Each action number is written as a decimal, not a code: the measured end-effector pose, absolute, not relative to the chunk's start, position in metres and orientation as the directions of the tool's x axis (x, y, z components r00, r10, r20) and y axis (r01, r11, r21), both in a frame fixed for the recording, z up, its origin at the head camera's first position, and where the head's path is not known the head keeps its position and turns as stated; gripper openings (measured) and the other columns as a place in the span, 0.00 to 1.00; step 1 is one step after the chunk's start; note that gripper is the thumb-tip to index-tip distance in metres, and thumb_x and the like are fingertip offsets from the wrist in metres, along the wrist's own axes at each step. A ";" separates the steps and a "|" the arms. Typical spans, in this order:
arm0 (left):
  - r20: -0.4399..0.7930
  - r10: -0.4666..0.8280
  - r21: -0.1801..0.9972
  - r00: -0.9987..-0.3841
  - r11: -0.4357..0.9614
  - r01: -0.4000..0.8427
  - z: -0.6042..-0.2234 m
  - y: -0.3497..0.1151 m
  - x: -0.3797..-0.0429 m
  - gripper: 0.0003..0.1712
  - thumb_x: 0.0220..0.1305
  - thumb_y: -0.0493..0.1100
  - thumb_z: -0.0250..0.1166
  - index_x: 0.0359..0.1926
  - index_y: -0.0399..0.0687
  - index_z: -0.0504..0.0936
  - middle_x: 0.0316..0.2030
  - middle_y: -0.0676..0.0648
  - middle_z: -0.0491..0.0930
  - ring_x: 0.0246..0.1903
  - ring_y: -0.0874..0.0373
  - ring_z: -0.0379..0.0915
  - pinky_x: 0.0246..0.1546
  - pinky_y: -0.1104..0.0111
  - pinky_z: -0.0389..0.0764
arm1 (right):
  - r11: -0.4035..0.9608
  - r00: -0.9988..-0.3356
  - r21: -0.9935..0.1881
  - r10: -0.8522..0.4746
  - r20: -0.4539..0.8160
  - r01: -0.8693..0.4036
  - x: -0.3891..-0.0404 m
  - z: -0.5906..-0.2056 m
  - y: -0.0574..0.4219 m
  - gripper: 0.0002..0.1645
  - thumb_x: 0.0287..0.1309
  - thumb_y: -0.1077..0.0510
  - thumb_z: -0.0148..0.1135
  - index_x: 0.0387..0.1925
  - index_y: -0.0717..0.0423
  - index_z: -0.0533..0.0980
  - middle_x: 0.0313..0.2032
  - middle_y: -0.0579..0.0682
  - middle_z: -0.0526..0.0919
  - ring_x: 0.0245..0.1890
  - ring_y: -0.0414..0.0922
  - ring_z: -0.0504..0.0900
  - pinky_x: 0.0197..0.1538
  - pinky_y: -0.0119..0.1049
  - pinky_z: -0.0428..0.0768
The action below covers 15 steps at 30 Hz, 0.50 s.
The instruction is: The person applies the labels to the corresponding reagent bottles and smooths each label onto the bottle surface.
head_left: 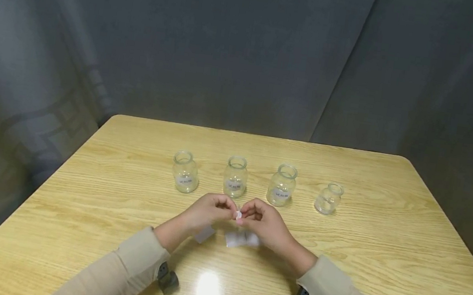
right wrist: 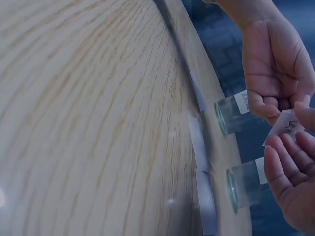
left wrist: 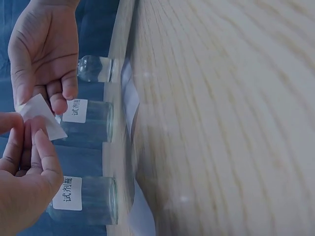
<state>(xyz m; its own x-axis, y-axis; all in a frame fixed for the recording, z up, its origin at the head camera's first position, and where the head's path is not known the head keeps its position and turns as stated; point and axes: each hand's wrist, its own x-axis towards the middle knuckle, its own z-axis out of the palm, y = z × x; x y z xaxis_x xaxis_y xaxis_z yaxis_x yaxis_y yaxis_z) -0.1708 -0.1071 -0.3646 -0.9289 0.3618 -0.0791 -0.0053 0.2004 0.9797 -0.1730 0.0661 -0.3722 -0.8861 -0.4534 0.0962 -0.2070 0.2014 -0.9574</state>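
Observation:
A small white label [left wrist: 43, 117] is pinched between both hands near the table's middle. Dark writing shows on the same label [right wrist: 286, 123] in the right wrist view. My left hand [head_left: 210, 210] grips one side with thumb and fingertips. From the other side, my right hand [head_left: 263, 222] holds it with thumb and curled fingers. Just beyond the hands stand three larger glass jars: a left jar [head_left: 185, 173], a middle jar [head_left: 236, 177] and a right jar [head_left: 282, 186], each bearing a white label. Farther right is a smaller glass jar [head_left: 328, 199] with no label visible.
Beneath the hands, white paper pieces lie on the wooden table [head_left: 385, 249]: one piece [head_left: 204, 234] by the left wrist and a backing strip [head_left: 242, 239] nearer the right. Dark curtains [head_left: 232, 51] hang behind the table.

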 end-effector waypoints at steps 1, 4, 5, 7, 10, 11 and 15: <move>-0.079 0.360 0.979 -0.930 0.206 -0.004 -0.365 -0.107 -0.171 0.02 0.51 0.34 0.57 0.27 0.37 0.75 0.29 0.47 0.75 0.32 0.55 0.71 0.41 0.58 0.72 | 0.202 -0.887 -0.959 -0.453 0.090 -0.200 -0.173 -0.372 0.067 0.10 0.46 0.68 0.59 0.32 0.66 0.70 0.29 0.52 0.75 0.32 0.48 0.75 0.35 0.34 0.75; -0.081 0.353 0.979 -0.932 0.202 -0.009 -0.366 -0.107 -0.172 0.02 0.52 0.32 0.57 0.28 0.35 0.73 0.28 0.47 0.74 0.32 0.56 0.70 0.40 0.59 0.73 | 0.185 -0.890 -0.967 -0.449 0.076 -0.176 -0.173 -0.372 0.069 0.09 0.46 0.70 0.57 0.33 0.67 0.69 0.28 0.54 0.74 0.30 0.48 0.75 0.35 0.38 0.76; -0.084 0.352 0.981 -0.932 0.193 -0.015 -0.366 -0.107 -0.173 0.02 0.52 0.32 0.56 0.28 0.34 0.72 0.27 0.47 0.73 0.32 0.55 0.70 0.40 0.59 0.73 | 0.175 -0.891 -0.970 -0.447 0.074 -0.169 -0.173 -0.373 0.070 0.10 0.46 0.71 0.56 0.34 0.68 0.69 0.27 0.55 0.74 0.29 0.48 0.75 0.35 0.39 0.77; -0.098 0.350 0.984 -0.932 0.175 -0.038 -0.368 -0.107 -0.174 0.02 0.53 0.30 0.55 0.29 0.34 0.70 0.26 0.47 0.71 0.33 0.53 0.70 0.40 0.59 0.73 | 0.167 -0.891 -0.970 -0.446 0.083 -0.174 -0.172 -0.373 0.071 0.11 0.46 0.72 0.56 0.36 0.69 0.69 0.26 0.56 0.74 0.27 0.48 0.75 0.34 0.40 0.77; -0.117 0.350 0.985 -0.930 0.161 -0.063 -0.369 -0.108 -0.174 0.02 0.54 0.30 0.54 0.29 0.35 0.68 0.25 0.48 0.69 0.33 0.52 0.69 0.41 0.60 0.73 | 0.193 -0.887 -0.959 -0.451 0.102 -0.208 -0.172 -0.372 0.073 0.13 0.46 0.72 0.56 0.38 0.68 0.71 0.25 0.55 0.73 0.26 0.44 0.74 0.31 0.37 0.77; -0.120 0.351 0.985 -0.929 0.158 -0.067 -0.369 -0.108 -0.174 0.02 0.55 0.29 0.53 0.28 0.36 0.68 0.25 0.48 0.68 0.32 0.52 0.69 0.41 0.60 0.73 | 0.208 -0.885 -0.954 -0.454 0.102 -0.217 -0.172 -0.373 0.074 0.13 0.46 0.72 0.57 0.38 0.67 0.72 0.25 0.54 0.74 0.25 0.44 0.74 0.30 0.36 0.76; -0.128 0.345 0.985 -0.930 0.152 -0.079 -0.370 -0.107 -0.174 0.04 0.52 0.29 0.55 0.28 0.39 0.68 0.24 0.49 0.68 0.29 0.56 0.67 0.38 0.62 0.73 | 0.240 -0.868 -0.943 -0.488 0.089 -0.231 -0.174 -0.373 0.077 0.12 0.45 0.69 0.58 0.37 0.66 0.74 0.27 0.53 0.76 0.27 0.42 0.75 0.31 0.33 0.76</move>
